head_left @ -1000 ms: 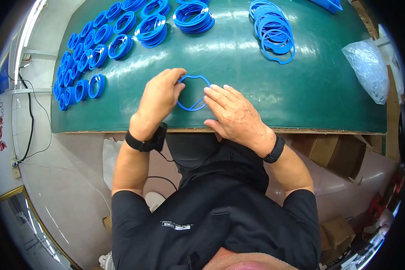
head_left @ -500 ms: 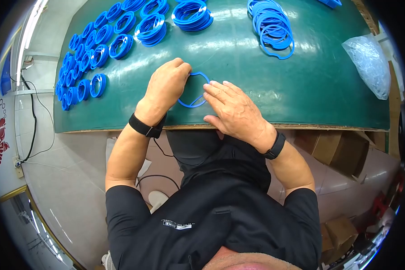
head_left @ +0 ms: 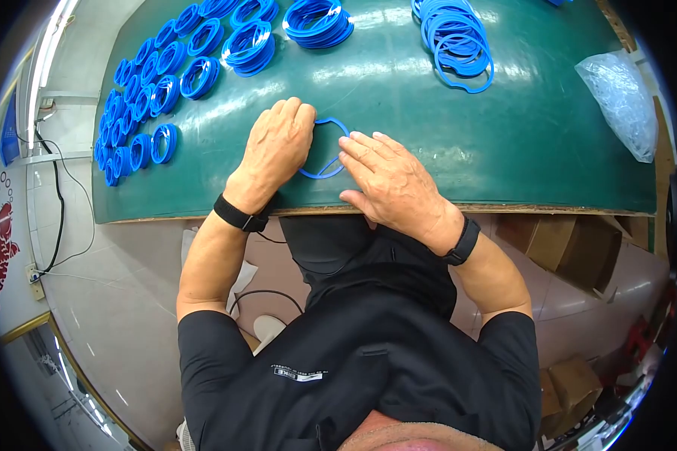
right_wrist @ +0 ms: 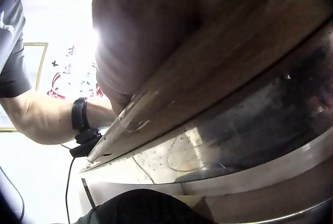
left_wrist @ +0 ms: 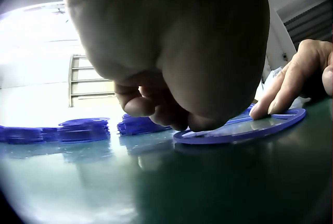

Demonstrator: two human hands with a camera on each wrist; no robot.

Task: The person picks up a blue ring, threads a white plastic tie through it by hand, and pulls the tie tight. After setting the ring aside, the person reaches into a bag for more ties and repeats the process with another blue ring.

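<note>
A thin blue plastic ring (head_left: pixel 326 177) with a strip crossing its lower part lies on the green table between my hands. My left hand (head_left: pixel 278 143) is at the ring's upper left, its curled fingers covering that side. In the left wrist view, the thumb and fingertips pinch the near edge of the blue ring (left_wrist: pixel 234 136). My right hand (head_left: pixel 390 177) lies palm down with straight fingers, its fingertips pressing the ring's right side. The right wrist view shows mostly the table edge (right_wrist: pixel 171 99), and the right fingers are hidden there.
Many bundles of blue rings (head_left: pixel 250 49) stand in rows at the table's left and back. A fanned pile of loose rings (head_left: pixel 459 45) lies at the back right. A clear plastic bag (head_left: pixel 620 105) rests by the right edge. Cardboard boxes (head_left: pixel 575 252) sit below the table.
My left hand has moved up and slightly right along the ring, its fingers curling in over the rim. The right hand has stayed almost still on the ring's right side.
</note>
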